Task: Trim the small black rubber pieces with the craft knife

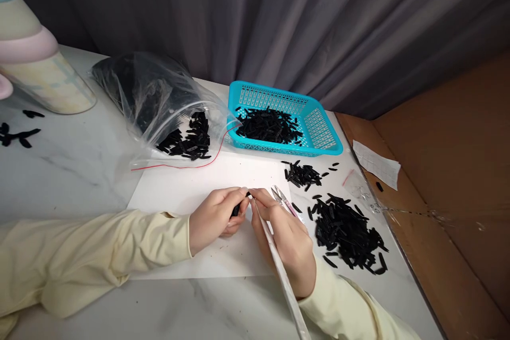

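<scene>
Left hand (215,218), in a pale yellow sleeve, curled shut around a small black oblong plastic piece (236,209); only a dark sliver showing between thumb and fingers, the rest hidden inside the grip. Right hand (287,239) meeting it fingertip to fingertip above the white sheet of paper (191,191), fingers pinched onto the same piece at its upper end. Also carried in the right hand: small pink-handled metal snips (283,201), blades pointing up and left, handles mostly buried under the fingers. Hard to make out whether the blades touch the piece. Long thin white rod (279,265) slanting from the fingertips down across the right wrist, lower end cut off by the frame edge; unclear whether gripped or merely lying over the hand.

Just right of the right hand, a loose heap of matching black pieces (348,234) on the white marble table (71,170); smaller cluster (303,175) above it. Turquoise perforated plastic basket (322,127) behind, part-filled with the same pieces. Clear zip bag with red seal line (159,101) to its left, mouth spilling more pieces, contents blurred by glare. Pastel striped container (35,69) at far left, cut off by the frame. Brown cardboard wall (450,170) at right, with a white paper slip (376,164) beside it.
</scene>
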`<state>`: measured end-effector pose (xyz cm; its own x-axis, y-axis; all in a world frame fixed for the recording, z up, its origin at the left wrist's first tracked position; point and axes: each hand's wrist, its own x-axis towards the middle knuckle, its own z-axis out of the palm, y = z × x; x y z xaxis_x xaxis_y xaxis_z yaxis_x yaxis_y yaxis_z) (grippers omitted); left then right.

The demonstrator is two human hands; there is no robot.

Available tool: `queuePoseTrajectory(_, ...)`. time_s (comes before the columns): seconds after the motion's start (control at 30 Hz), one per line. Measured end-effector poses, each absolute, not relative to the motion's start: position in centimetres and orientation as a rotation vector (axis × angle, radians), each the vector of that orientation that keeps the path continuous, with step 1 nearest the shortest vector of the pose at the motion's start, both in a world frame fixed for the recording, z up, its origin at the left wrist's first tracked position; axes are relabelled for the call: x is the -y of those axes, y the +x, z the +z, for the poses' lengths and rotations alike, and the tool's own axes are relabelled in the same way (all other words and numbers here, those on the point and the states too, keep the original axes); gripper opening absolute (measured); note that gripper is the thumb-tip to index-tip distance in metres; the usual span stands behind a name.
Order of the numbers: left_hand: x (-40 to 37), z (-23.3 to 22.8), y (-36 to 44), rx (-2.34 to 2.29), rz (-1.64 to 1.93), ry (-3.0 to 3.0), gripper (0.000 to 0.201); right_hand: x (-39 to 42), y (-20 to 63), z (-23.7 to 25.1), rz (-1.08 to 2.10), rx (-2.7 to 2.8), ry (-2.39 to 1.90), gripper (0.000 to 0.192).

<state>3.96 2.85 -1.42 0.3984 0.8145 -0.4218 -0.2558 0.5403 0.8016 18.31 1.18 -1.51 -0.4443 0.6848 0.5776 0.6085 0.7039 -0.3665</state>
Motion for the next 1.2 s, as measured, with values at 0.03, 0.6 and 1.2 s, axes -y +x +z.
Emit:
queuePoseTrajectory(0.03, -2.9, -1.4, 3.9, -0.923, 0.753, 0.708, 0.035, -1.2, 18.3, -1.5, 0.128, 2.192, -0.979, 0.015)
queuePoseTrajectory(0.6, -3.0, -1.3, 3.7, -0.932, 0.713, 0.699, 0.038, -3.3, 20.3, 1.6, 0.342, 1.826, -1.39, 0.013)
queuePoseTrajectory(1.2, -2.9, -1.6, 2.8, -0.603, 0.623, 0.596, 0.036, -3.8, 20.3, 5.6, 1.573, 1.455, -1.361, 0.03)
